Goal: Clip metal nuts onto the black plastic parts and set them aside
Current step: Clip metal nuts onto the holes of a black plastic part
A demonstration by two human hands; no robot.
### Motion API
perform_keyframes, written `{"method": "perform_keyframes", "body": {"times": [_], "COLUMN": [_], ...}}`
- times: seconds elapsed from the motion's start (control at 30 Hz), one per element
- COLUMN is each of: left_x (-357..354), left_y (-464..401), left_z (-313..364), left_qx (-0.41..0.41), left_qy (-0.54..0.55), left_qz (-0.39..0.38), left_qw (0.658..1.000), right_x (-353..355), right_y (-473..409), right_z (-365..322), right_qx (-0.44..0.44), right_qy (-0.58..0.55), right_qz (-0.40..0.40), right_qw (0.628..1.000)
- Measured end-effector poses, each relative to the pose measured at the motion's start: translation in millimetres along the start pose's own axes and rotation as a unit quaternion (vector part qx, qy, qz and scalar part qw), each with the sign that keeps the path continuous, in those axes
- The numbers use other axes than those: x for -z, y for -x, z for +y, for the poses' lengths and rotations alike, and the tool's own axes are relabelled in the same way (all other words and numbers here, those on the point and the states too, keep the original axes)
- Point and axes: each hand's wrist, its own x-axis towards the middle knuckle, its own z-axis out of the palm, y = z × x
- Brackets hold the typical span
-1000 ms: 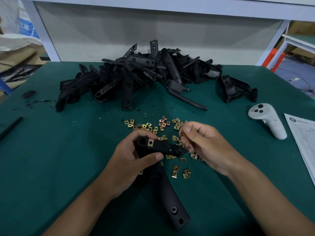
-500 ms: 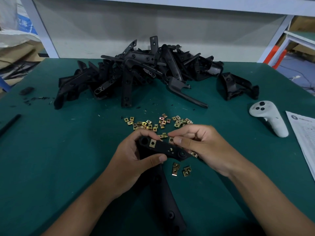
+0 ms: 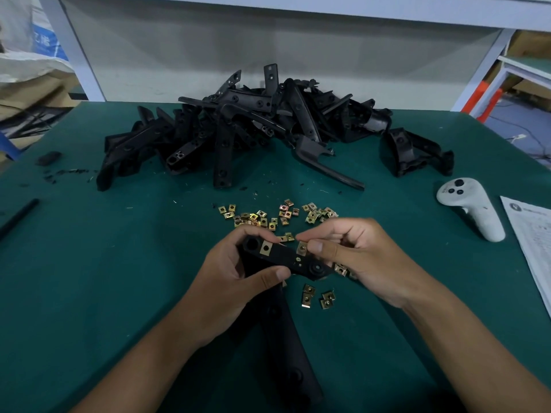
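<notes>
A: Start left of the part. What's there?

B: A black rod (image 3: 18,215) lies at the counter (image 3: 89,263) edge, well left of the part (image 3: 283,259). A small black block (image 3: 47,158) sits farther back, with black crumbs beside it.

A: And the left hand?

B: The left hand (image 3: 235,281) grips the part at its left end, fingers (image 3: 253,232) curled over the top, thumb under the near edge. One nut (image 3: 265,248) is already clipped on the part, just right of its round hole.

A: The part's long leg?

B: It runs down toward the viewer, between the forearms.

A: Behind the part?

B: Loose nuts (image 3: 268,217) are scattered just behind it, a few more near its right end. The pile (image 3: 253,132) of black parts is well behind those.

A: The right hand?

B: The right hand (image 3: 366,257) pinches a second nut (image 3: 302,249) between thumb and forefinger, touching the part's top edge. Whether it is seated I cannot tell.

A: Farther right?

B: A white controller (image 3: 474,208), well apart from the part, and a printed sheet (image 3: 533,234) at the counter's edge.
</notes>
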Motion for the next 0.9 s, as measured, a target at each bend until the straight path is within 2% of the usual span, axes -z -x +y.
{"method": "perform_keyframes", "body": {"times": [0.1,0.33,0.47,0.57,0.7,0.8,0.9], "left_x": [2,2,5,9,11,10,9], "left_y": [-1,-2,-4,-4,-6,-6,-6], "left_z": [0,-1,-1,1,0,0,1], "left_qx": [-0.005,-0.015,-0.022,-0.021,-0.016,-0.013,-0.013], "left_qy": [-0.03,-0.044,-0.042,-0.034,-0.018,-0.001,0.0], "left_qz": [0.033,0.045,0.068,0.083,0.1,0.104,0.096], "left_qw": [0.999,0.998,0.997,0.996,0.995,0.995,0.995], "right_x": [-2,-5,3,20,27,19,17], "right_y": [1,0,-1,5,17,21,17], "right_z": [-1,4,5,-2,-11,-3,-1], "right_qx": [0.003,0.009,-0.009,-0.074,-0.118,-0.073,-0.06], "right_qy": [0.013,0.022,0.112,0.275,0.41,0.494,0.48], "right_qz": [-0.026,-0.002,0.01,-0.082,-0.248,-0.27,-0.248], "right_qw": [1.0,1.0,0.994,0.955,0.87,0.823,0.839]}}
